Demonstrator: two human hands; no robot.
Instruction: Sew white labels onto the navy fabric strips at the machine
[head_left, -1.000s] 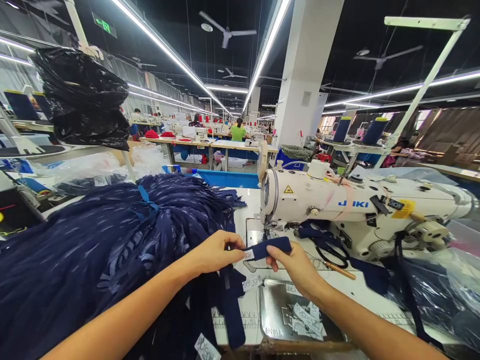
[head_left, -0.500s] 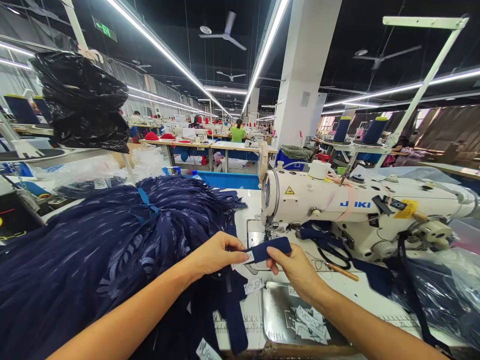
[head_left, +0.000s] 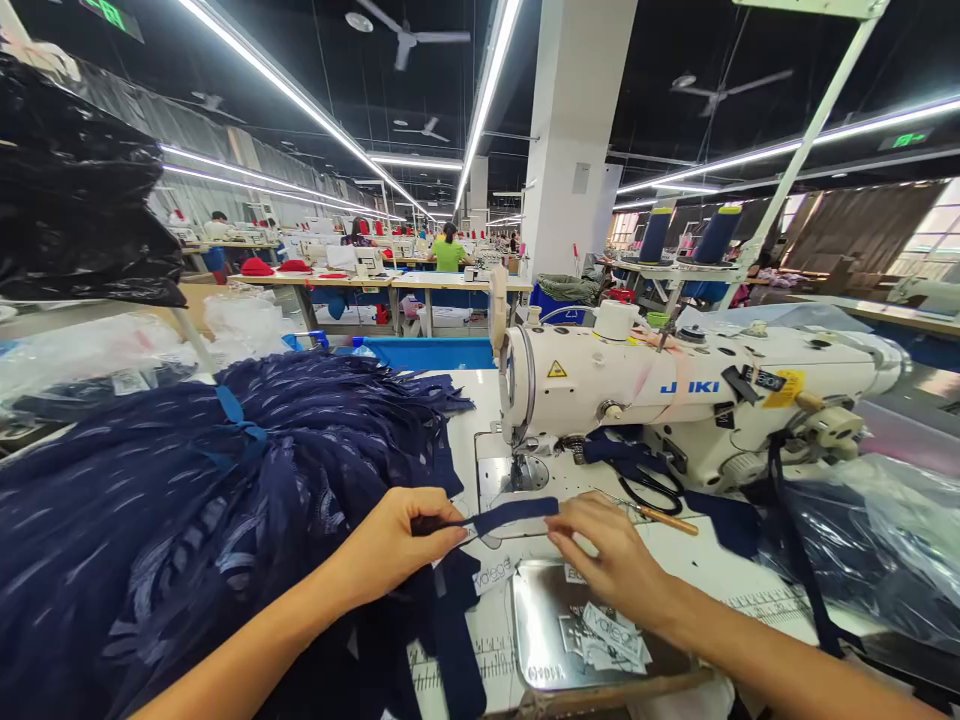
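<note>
My left hand pinches one end of a narrow navy fabric strip, and my right hand pinches its other end. The strip stretches flat between them, just in front of the presser foot of a white Juki sewing machine. A small white label lies on the table under the strip. Below my right hand sits a metal tray holding several more white labels.
A big heap of navy patterned fabric strips fills the table's left side. Black-handled scissors lie by the machine base. Plastic-wrapped dark cloth sits at right. Other sewing tables and people stand far behind.
The strip has turned from face-on to nearly edge-on and dropped closer to the table. The white label seen between my fingers is now hidden. The view has tilted down a little.
</note>
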